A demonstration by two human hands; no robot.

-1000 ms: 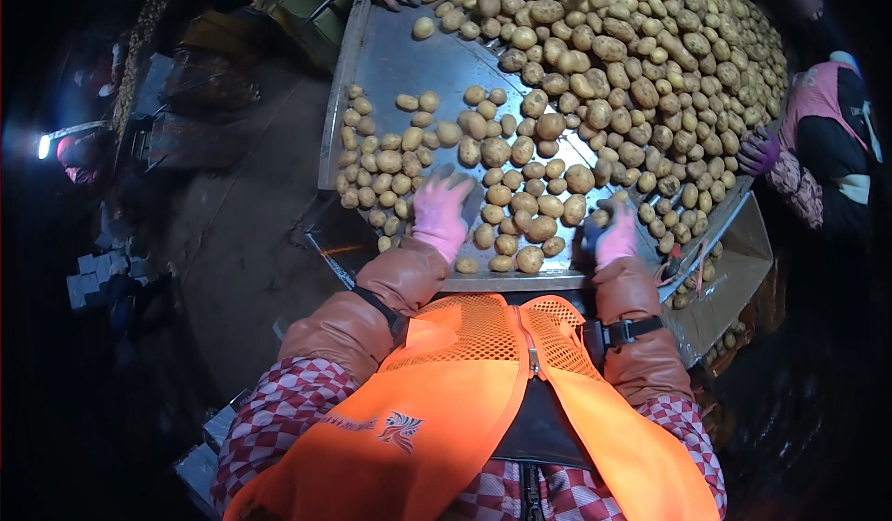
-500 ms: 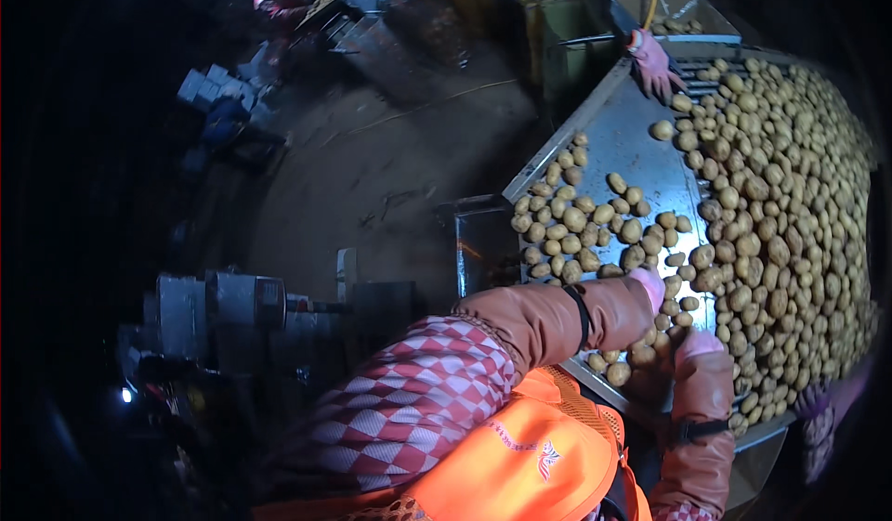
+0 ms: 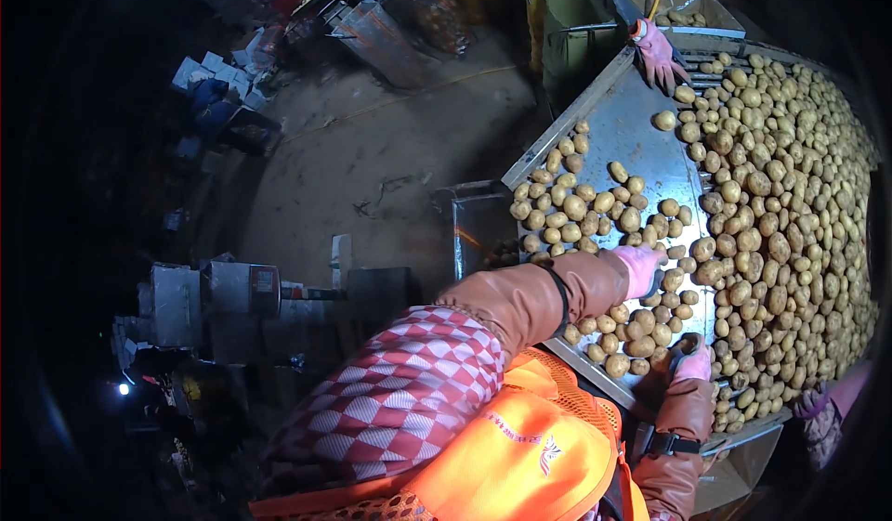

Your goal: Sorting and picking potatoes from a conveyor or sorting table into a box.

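My left hand (image 3: 641,271), in a pink glove with a dark palm, reaches over loose potatoes (image 3: 575,208) on a metal sorting table (image 3: 628,140). Its fingers are apart, the index pointing right and the thumb lower down, with potatoes close around. By the table's near edge, my right hand (image 3: 691,358), gloved the same way, has its fingers curled in. Whatever may be inside them is hidden. Potatoes (image 3: 642,325) lie between my two hands. To the right, a dense mass of potatoes (image 3: 771,242) covers the rollers.
Another person's gloved hand (image 3: 659,58) rests at the table's far corner, and one more (image 3: 841,393) shows at the right edge. An open box (image 3: 697,6) stands beyond the table. Stacked cartons (image 3: 230,289) are at the left, and yellow-green bags in frames (image 3: 569,33) stand behind.
My left hand has shifted slightly left and now shows more of its glove. My right hand has also moved a little left, with its curled fingers now visible.
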